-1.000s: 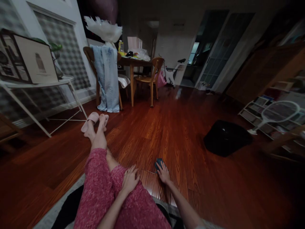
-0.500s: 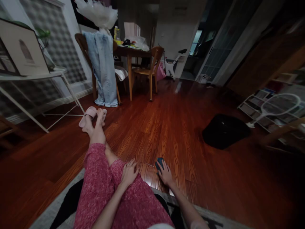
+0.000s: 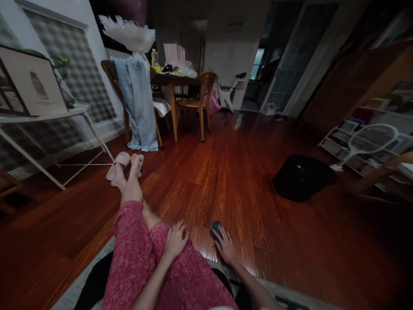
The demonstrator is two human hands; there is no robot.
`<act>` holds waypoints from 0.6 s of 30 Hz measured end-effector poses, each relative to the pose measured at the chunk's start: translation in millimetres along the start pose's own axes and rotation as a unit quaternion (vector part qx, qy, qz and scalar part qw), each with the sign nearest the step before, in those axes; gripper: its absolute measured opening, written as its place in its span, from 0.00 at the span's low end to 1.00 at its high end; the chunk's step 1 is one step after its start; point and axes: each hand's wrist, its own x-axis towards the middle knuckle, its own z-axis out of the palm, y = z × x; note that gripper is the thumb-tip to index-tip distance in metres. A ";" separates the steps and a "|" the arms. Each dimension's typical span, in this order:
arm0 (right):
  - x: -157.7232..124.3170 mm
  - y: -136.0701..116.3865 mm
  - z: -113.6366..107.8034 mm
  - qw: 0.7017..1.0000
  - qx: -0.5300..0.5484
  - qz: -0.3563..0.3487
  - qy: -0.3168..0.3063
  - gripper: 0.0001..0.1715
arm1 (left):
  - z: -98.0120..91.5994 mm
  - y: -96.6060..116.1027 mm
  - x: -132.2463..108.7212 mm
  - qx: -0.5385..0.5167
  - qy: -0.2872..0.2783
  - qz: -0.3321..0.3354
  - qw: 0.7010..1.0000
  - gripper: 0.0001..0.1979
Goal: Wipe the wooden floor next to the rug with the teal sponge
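Note:
My left hand rests palm down on the knee of my red-pink trousers, its fingers spread and nothing held. To the right, my right hand is on a dark blue computer mouse, with the fingers laid over its side and the thumb near its left edge. The mouse appears against the wooden floor; whether it touches the floor I cannot tell. My crossed legs stretch forward to pink slippers.
Glossy wooden floor spreads ahead. A black bin is at right, by a white racket and a shelf. Jeans hang over a chair near the table. A white side table holds framed pictures.
The view has tilted up slightly, so the room sits lower in the picture. Both hands keep nearly the same places, the right still on the mouse.

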 end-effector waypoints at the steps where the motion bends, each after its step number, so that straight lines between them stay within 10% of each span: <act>1: -17.3 1.7 3.5 1.000 -0.002 -0.003 0.007 0.31 | 0.2 -0.3 -0.3 -0.001 0.003 0.002 1.000 0.21; 6: -46.6 0.0 3.9 0.999 -0.015 0.028 0.018 0.30 | -2.0 -0.8 -2.4 -0.005 0.000 0.004 1.000 0.21; 18: 104.3 0.5 -34.1 0.988 -0.032 0.152 0.002 0.33 | 0.7 -1.3 1.7 0.004 -0.013 -0.005 1.000 0.22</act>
